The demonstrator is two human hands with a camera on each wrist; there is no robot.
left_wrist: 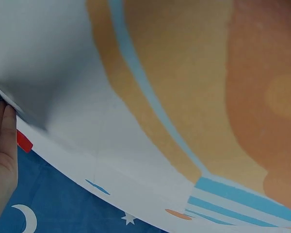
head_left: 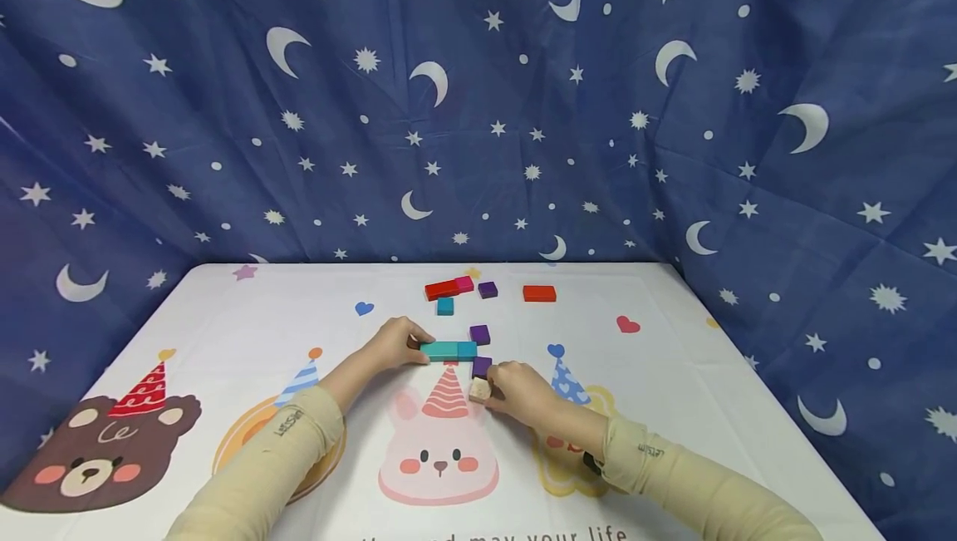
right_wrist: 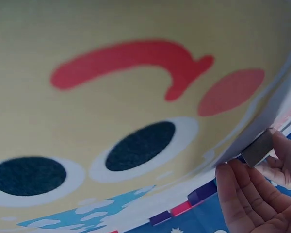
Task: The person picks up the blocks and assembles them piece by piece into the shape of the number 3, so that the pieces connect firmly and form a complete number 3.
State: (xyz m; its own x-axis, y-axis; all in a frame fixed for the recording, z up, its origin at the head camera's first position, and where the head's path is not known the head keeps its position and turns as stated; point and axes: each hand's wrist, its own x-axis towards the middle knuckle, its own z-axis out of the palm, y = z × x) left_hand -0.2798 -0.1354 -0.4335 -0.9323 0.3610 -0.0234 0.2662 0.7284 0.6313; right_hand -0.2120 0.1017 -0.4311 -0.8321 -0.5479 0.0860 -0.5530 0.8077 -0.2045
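Near the middle of the table in the head view, my left hand (head_left: 390,345) pinches the left end of a long turquoise block (head_left: 439,351) between thumb and fingers. A darker blue block (head_left: 467,351) adjoins its right end. Purple blocks lie just behind (head_left: 480,334) and in front (head_left: 482,366) of that end. My right hand (head_left: 525,395) pinches a pale wooden-coloured block (head_left: 480,390) at the front purple block; whether they touch is hard to tell. In the right wrist view that block (right_wrist: 258,148) shows between thumb and fingers. Only part of the left hand (left_wrist: 2,150) shows in the left wrist view.
Farther back lie a red block (head_left: 441,290) with a pink block (head_left: 464,284) at its end, a blue block (head_left: 445,307), a purple block (head_left: 488,290) and an orange-red block (head_left: 539,294). A starry blue curtain (head_left: 478,184) stands behind the white printed tablecloth (head_left: 299,300).
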